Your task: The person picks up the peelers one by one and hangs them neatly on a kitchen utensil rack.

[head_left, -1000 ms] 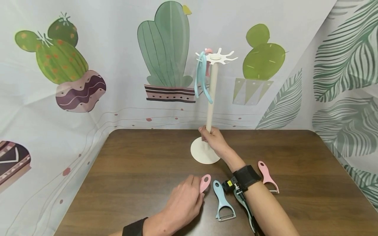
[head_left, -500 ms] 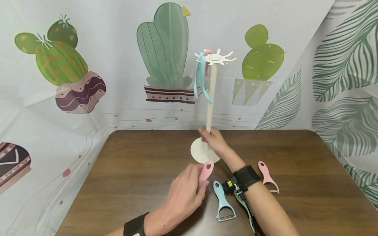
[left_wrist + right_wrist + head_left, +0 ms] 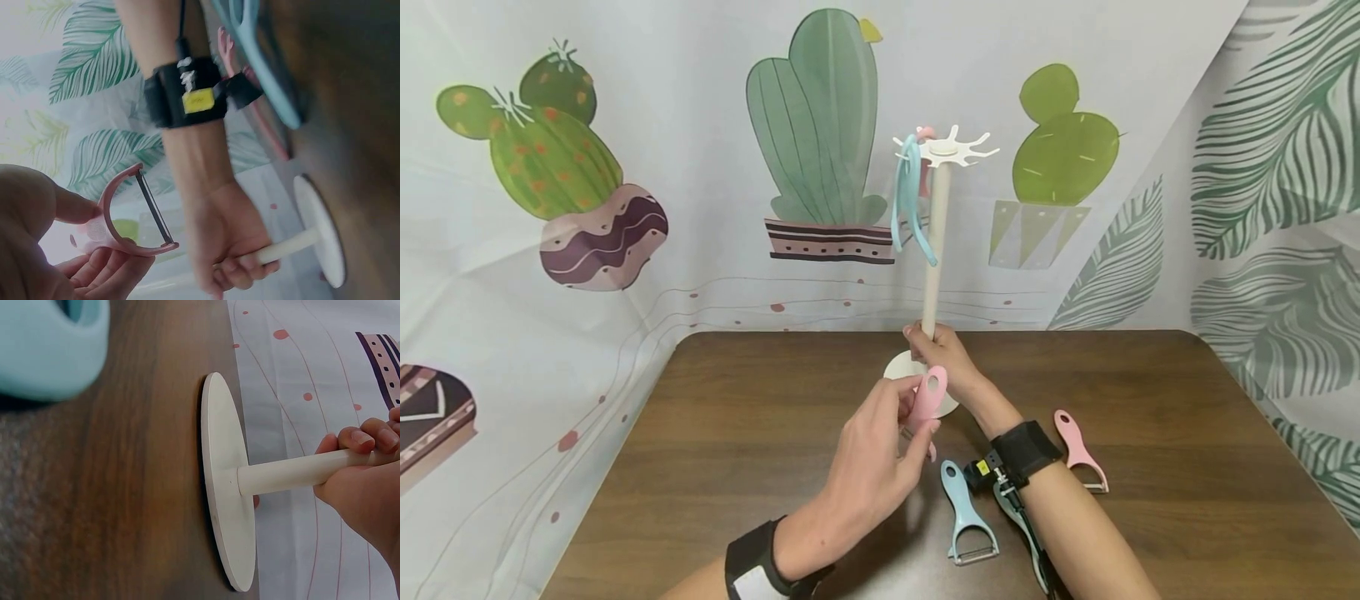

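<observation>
Dark wood-grain table (image 3: 737,433), loosely spread.
Under the right fingers (image 3: 917,353), a round-based white stand (image 3: 933,287) is set upright. To the near right of the left fingers (image 3: 892,389), a light-blue peeler (image 3: 961,502) is laid; farther right, a partly hidden blue-green utensil (image 3: 1013,515), then a pink peeler (image 3: 1072,437), are placed.

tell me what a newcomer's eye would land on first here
Probably the tall white stand near the far edge of the table, its pole gripped low by the right hand, with something light blue hanging from its top. Next, likely the pink peeler pinched in the left hand, in front of the stand. Behind, the big green cactus printed on the backdrop also stands out.
</observation>
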Available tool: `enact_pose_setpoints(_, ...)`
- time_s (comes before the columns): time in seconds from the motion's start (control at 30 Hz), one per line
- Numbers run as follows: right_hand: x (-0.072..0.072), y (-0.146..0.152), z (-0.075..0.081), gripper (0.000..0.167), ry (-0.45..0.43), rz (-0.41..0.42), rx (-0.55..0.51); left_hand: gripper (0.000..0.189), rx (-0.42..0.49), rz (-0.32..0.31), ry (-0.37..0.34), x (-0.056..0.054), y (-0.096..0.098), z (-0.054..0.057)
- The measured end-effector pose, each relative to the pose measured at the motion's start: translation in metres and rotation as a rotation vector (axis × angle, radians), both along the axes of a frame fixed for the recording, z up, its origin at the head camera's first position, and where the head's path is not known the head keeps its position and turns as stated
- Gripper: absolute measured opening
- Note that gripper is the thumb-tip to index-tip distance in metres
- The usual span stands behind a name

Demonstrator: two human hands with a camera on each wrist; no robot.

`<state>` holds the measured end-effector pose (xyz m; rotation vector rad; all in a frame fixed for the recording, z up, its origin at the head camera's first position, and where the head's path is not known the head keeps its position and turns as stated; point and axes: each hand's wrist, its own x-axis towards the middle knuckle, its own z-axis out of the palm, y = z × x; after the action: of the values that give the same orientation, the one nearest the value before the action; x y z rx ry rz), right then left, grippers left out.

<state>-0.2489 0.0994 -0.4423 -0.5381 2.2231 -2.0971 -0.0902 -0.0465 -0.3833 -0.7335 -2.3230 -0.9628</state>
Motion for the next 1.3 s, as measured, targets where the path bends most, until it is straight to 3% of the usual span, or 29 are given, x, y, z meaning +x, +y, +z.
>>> enact_pose_setpoints(0.2, -0.001, 0.0, -0.003, 0.039, 0.007, 0.065, -0.071, 0.046, 0.079, -0.007, 0.003, -0.009, 0.002, 0.017)
enact_pose_setpoints(0.47, -0.002, 0.0, -0.001, 0.03, -0.015, 0.021, -0.052, 0.042, 0.136, -0.036, 0.007, -0.015, 0.006, 0.027)
enact_pose_setpoints(0.7, -0.003, 0.002, 0.0, 0.016, 0.087, 0.093, -0.094, 0.04, 0.191, -0.05, 0.119, -0.021, 0.013, 0.04)
enact_pose_setpoints(0.83, -0.005, 0.003, -0.002, 0.02, 0.102, 0.088, -0.068, 0.039, 0.231, -0.053, 0.163, -0.024, 0.016, 0.049)
enact_pose_setpoints(1.1, 0.003, 0.004, 0.008, 0.02, 0.119, 0.065, -0.073, 0.038, 0.291, -0.036, 0.141, -0.025, 0.024, 0.069)
enact_pose_setpoints(1.23, -0.001, 0.004, 0.0, 0.022, 0.081, 0.023, -0.07, 0.038, 0.328, -0.037, 0.14, -0.026, 0.027, 0.076)
enact_pose_setpoints(1.3, 0.005, 0.005, 0.007, 0.021, 0.049, 0.027, -0.073, 0.038, 0.358, -0.055, 0.136, -0.027, 0.028, 0.079)
